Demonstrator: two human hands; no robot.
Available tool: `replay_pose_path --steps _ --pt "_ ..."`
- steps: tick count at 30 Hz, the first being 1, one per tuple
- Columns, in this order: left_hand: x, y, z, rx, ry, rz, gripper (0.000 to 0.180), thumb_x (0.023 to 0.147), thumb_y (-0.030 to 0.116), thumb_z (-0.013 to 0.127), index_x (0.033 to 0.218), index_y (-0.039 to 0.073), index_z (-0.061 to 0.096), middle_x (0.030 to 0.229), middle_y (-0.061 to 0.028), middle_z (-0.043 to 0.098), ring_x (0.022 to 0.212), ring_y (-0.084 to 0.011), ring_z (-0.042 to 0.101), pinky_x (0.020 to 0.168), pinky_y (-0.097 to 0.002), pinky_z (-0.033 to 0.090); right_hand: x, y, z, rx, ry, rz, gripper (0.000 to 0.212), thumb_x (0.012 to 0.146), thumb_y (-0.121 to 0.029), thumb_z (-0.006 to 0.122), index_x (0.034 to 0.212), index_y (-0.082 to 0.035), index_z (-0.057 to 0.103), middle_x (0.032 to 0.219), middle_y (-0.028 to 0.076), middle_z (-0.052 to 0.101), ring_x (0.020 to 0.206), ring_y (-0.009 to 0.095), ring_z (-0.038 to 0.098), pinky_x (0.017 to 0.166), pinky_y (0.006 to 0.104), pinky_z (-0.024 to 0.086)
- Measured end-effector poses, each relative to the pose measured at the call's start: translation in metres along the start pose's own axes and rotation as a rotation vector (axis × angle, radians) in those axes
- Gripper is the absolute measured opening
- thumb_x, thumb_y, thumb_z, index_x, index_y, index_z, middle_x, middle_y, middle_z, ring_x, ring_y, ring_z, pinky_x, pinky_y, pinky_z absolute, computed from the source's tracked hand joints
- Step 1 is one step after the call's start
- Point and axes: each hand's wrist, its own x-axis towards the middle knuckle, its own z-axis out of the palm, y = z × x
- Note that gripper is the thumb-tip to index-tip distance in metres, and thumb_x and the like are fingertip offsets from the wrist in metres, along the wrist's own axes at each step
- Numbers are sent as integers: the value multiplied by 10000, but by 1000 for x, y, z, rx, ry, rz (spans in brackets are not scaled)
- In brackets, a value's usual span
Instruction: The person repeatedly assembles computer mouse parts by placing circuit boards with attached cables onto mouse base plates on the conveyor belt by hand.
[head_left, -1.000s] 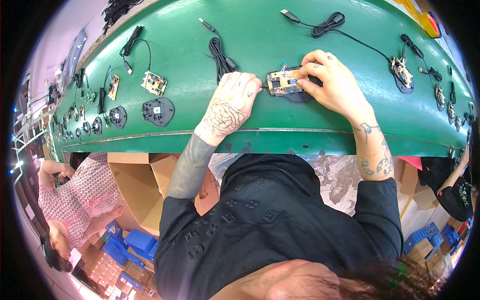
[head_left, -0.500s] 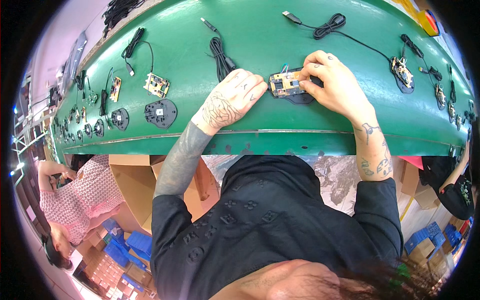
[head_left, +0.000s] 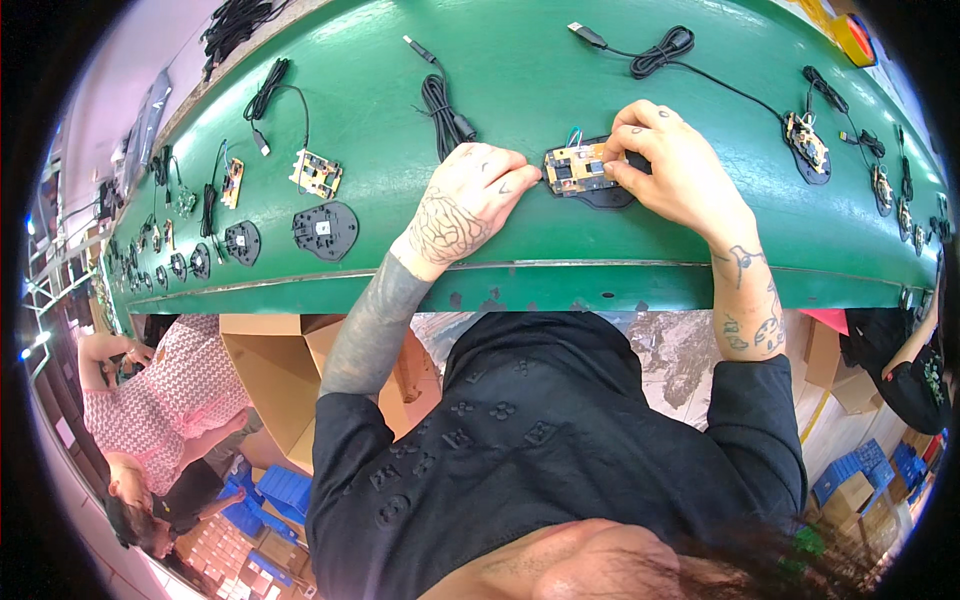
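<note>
A tan circuit board (head_left: 577,160) lies in a black mouse base (head_left: 603,199) on the green worktop, with thin coloured wires at its far edge. My right hand (head_left: 668,165) bends over the right end, thumb and forefinger pinched on the board. My left hand (head_left: 468,197) is closed, its fingertips at the left end of the base, where a short dark bit of cable shows. Beyond its knuckles lies a bundled black USB cable (head_left: 437,105), part of which passes out of sight behind the hand.
Left stand a loose circuit board (head_left: 318,174) with its cable and a mouse base (head_left: 325,231); several more sets trail off. At right is a base with a board (head_left: 805,143), its cable bundle (head_left: 663,52) farther left. A cardboard box (head_left: 268,375) sits below the worktop; co-workers are on both sides.
The base and board have shifted slightly right, along with my left hand. My right hand keeps its pinch. At lower left, another person has come into view behind the co-worker.
</note>
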Motion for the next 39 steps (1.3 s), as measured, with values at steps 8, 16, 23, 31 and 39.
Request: replay_pose_path --steps 8,16,23,31,39 --pt "0 6 2 61 3 2 287 742 39 742 1017 73 664 934 -46 640 840 -233 638 782 -369 519 2 -2 -1 -1 -10 4 92 831 -161 709 880 -84 698 982 50 606 950 256 600 867 381 507" --pt "8 23 -7 201 -197 -32 298 767 47 686 1060 45 630 997 -67 595 883 -250 611 836 -389 492 2 -4 -3 15 -18 23 104 819 -152 717 887 -75 699 977 60 613 960 264 604 868 383 504" --pt "19 19 -10 -9 -95 -203 125 865 144 701 943 63 646 879 -70 599 823 -265 605 773 -384 475 7 10 -20 139 -75 78 180 819 -110 732 974 -31 685 999 98 649 910 283 643 760 371 519" --pt "28 12 -1 -93 -104 -290 192 857 210 733 918 71 616 788 -71 589 758 -249 602 698 -382 473 9 17 -16 130 -88 154 166 795 -152 749 871 -19 684 849 138 642 769 269 655 699 369 525" --pt "31 11 0 -162 -149 -328 202 840 211 742 871 72 599 758 -70 562 732 -245 585 677 -378 467 10 20 -13 190 -102 242 156 778 -136 761 809 -14 668 814 136 631 780 299 634 690 378 509"
